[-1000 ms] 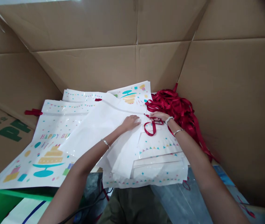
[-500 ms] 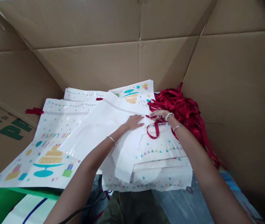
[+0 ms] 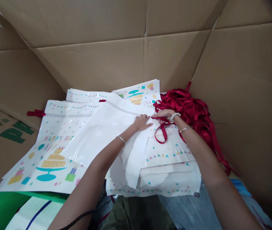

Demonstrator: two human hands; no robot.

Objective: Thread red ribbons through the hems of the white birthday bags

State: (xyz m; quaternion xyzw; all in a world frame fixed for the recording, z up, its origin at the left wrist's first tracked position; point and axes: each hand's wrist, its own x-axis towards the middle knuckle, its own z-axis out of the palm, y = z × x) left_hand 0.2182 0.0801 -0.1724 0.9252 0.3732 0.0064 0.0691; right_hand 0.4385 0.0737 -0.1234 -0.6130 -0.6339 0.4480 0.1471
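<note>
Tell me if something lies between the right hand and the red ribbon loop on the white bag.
Nothing visible does. The right hand holds the red ribbon loop; the left hand rests beside it on the white bag.

Soft even light, probably from above cardboard box (image 3: 116,64); mild glare on glossy bags (image 3: 61,127) inside box; box creases bowed; frame corners right of box dark

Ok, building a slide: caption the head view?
Left hand flat on a white bag, right hand pinching a red ribbon handle, amid birthday-print bags, cardboard walls behind.
</note>
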